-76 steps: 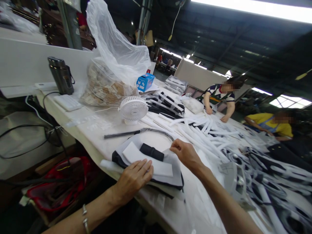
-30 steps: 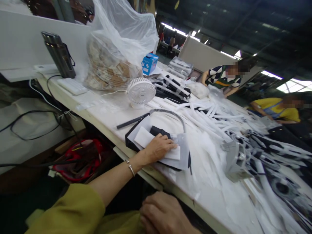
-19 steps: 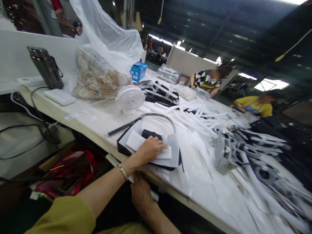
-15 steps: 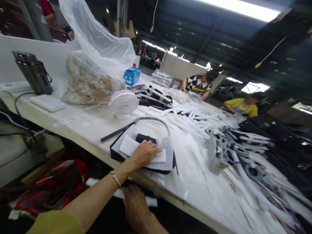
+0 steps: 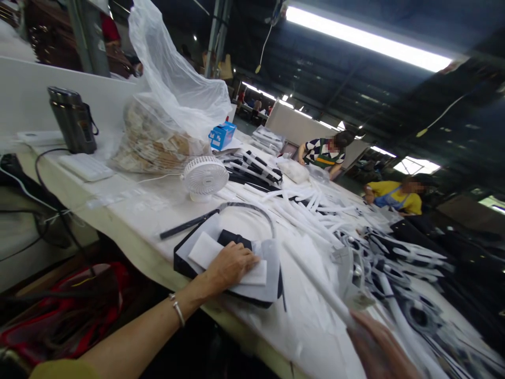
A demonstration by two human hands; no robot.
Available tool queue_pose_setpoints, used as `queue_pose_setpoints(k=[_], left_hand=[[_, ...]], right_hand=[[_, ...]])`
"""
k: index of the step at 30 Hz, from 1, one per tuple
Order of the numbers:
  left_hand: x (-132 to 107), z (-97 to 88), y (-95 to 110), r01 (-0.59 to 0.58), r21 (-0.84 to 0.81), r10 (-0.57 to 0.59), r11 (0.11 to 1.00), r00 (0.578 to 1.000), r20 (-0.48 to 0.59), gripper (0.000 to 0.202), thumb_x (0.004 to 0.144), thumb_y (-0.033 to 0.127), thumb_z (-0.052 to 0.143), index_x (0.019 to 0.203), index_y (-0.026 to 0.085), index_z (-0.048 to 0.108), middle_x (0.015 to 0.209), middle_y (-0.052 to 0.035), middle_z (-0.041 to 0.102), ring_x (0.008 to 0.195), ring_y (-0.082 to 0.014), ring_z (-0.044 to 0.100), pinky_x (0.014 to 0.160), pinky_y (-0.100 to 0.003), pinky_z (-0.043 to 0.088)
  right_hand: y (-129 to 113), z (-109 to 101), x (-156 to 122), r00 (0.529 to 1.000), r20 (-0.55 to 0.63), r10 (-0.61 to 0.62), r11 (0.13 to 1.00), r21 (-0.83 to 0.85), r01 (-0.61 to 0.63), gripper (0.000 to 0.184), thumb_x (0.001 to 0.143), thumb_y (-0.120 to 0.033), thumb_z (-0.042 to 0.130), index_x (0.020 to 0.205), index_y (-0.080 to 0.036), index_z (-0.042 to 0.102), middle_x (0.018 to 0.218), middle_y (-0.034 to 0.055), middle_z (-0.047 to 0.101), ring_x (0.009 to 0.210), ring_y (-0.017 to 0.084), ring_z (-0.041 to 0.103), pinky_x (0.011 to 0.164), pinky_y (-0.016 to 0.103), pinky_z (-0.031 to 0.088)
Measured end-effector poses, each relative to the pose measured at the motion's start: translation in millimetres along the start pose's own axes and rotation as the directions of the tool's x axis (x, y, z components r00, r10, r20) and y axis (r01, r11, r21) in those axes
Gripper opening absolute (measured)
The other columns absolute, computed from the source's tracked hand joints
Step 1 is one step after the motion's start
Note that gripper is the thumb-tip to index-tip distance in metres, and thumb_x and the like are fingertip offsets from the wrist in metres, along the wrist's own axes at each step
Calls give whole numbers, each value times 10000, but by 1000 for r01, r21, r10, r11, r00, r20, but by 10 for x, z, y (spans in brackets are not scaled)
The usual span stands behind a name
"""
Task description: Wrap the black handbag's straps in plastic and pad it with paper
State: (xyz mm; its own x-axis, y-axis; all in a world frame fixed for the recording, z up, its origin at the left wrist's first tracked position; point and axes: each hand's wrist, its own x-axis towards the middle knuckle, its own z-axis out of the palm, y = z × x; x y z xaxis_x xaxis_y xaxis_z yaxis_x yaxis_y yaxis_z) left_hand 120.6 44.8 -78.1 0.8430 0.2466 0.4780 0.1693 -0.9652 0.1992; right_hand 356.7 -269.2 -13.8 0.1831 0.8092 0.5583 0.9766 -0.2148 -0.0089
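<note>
My left hand, with a bracelet at the wrist, presses its bent fingers onto a folded white foam pad. This pad lies across a black bag covered with a pale translucent sheet, near the table edge. A dark rolled piece shows just beyond my fingers. The bag's long strap arches behind it, partly wrapped in pale film. At lower right, my right hand, smeared by motion, is closed around the near end of a long white foam tube.
A white fan, a plastic bag of brown paper pieces, a blue box and a thermos stand behind. White strips and wrapped straps lie to the right. Two people work beyond the table.
My right hand has come up from below the table edge and swung right, bringing the white foam tube over the table. My left hand stays on the pad; the view has shifted slightly.
</note>
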Motion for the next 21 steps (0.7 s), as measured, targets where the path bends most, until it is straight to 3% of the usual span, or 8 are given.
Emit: queue_pose_setpoints(k=[2,4,6,9,12,16,21], left_hand=[[3,-9,4,8,-7,-8,1000,1000,4,200,1001,266,502,1141,263,645,950,-10,671,851,-159,552,735,-315,358],[8,-16,11,18,-39,-17,999,1000,10,191,995,259,517,1135,266,646,962,-5,681,863,-158,563,741,-314,361],[12,-15,18,32,-84,-32,996,999,-6,175,993,272,525,1108,279,656,1001,4,698,902,-166,575,776,-324,370],[13,11,13,55,-121,-64,991,995,-72,163,986,295,540,1074,305,677,1104,16,704,1097,-203,564,935,-383,365],[8,59,-13,78,-145,-90,986,993,-75,156,966,285,577,1069,318,690,1154,24,702,1246,-229,517,1086,-477,283],[21,74,-38,154,-188,-153,970,988,20,213,921,233,638,1113,313,679,1198,21,695,1261,-222,535,1137,-517,256],[69,4,-18,249,-251,-223,935,966,129,240,904,209,644,1131,286,657,1235,7,684,1298,-243,512,1159,-556,218]], right_hand=[[197,102,146,992,-49,114,983,-138,-120,363,928,-478,461,1149,-237,617,1104,131,699,962,327,694,833,482,578],[103,253,401,985,-73,156,976,-145,-165,407,945,-487,409,1132,-199,628,1132,155,681,1020,339,661,889,520,535],[-225,419,772,991,-72,117,993,-7,-117,318,961,-396,438,1131,-211,634,1116,126,687,1033,286,647,924,460,508],[-816,717,1402,996,76,-43,973,231,24,232,967,-261,454,984,-228,683,952,78,718,925,234,647,877,383,496],[-1122,1109,1809,965,260,-43,951,306,-40,213,931,-169,488,953,-212,695,931,72,715,935,220,635,878,335,471],[-1063,1580,1777,928,372,5,949,290,-122,217,854,-70,511,807,-189,687,826,83,703,857,230,633,813,331,470],[-939,1742,1565,916,397,56,929,315,-193,200,850,-90,500,866,-184,676,887,81,700,900,229,616,872,351,467]])
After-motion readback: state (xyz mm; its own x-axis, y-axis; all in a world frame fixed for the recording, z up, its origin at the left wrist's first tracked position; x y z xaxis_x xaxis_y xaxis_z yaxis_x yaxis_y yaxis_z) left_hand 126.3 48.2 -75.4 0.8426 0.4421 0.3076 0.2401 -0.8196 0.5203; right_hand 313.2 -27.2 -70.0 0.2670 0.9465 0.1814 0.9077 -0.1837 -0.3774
